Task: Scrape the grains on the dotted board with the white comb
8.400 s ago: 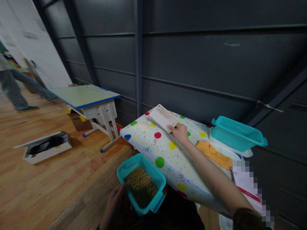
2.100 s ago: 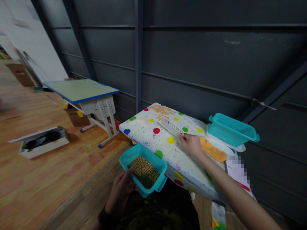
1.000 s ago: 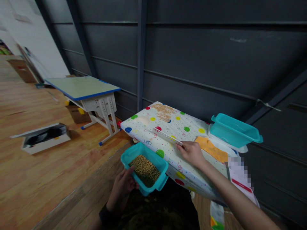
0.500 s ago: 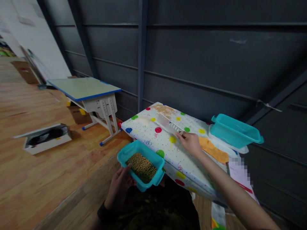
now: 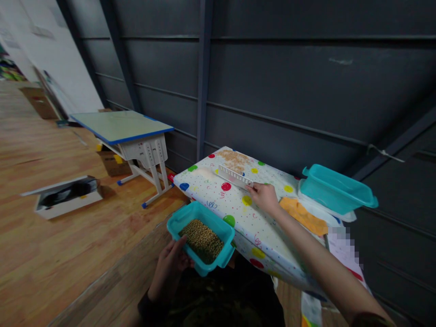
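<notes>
My left hand grips the near left rim of a teal plastic bin below the table's front edge. Round tan beans, with smaller green ones along the sides, lie in the bin. My right hand pinches one end of a white plastic strip with a row of slots. The strip stands on its edge on the tablecloth. Behind it are scattered light-brown grains, and a low whitish heap, too blurred to name, lies to its left.
A balloon-print tablecloth covers the table against a dark panelled wall. At the right are another teal bin on a white lid and an orange cloth. A desk and an open white box stand left.
The white strip has turned from lying tilted to standing upright on its edge, and my right hand has shifted slightly left. My left hand and the bean bin stay put.
</notes>
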Demonstrator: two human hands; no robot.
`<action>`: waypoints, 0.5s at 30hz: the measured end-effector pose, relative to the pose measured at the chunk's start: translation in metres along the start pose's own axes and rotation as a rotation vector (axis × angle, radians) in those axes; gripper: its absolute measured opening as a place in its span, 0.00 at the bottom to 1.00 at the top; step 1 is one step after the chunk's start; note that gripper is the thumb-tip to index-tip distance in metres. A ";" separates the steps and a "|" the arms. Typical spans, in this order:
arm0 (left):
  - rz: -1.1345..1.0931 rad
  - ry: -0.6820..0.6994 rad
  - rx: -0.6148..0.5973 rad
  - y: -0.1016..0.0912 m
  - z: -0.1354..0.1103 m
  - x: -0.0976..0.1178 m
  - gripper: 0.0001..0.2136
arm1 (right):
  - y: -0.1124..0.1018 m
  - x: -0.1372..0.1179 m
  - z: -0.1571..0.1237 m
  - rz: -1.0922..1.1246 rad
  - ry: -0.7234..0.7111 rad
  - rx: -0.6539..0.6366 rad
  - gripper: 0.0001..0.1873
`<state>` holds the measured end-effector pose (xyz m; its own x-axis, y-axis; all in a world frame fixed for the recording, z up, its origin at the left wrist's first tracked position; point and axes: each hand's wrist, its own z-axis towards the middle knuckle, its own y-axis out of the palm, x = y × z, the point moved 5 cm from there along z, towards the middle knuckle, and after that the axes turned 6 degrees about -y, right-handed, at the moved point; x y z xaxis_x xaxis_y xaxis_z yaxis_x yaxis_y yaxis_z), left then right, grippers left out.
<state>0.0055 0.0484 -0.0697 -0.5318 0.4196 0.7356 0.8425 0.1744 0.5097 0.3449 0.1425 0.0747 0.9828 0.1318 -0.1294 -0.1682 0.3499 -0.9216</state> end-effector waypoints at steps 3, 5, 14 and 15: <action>-0.013 -0.009 0.001 0.000 0.001 0.000 0.26 | 0.000 0.002 0.000 0.047 0.003 -0.006 0.19; -0.015 -0.024 -0.013 -0.001 0.002 0.001 0.27 | 0.001 0.001 -0.004 0.084 -0.007 -0.014 0.19; -0.005 0.008 0.031 -0.013 0.019 0.010 0.25 | 0.011 -0.022 -0.014 0.194 -0.060 -0.015 0.22; -0.001 0.016 0.045 -0.015 0.021 0.012 0.24 | 0.012 -0.026 -0.012 0.202 -0.062 -0.014 0.22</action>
<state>-0.0117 0.0697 -0.0779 -0.5335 0.4051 0.7425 0.8449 0.2147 0.4900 0.3182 0.1318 0.0628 0.9227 0.2547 -0.2893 -0.3594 0.2974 -0.8845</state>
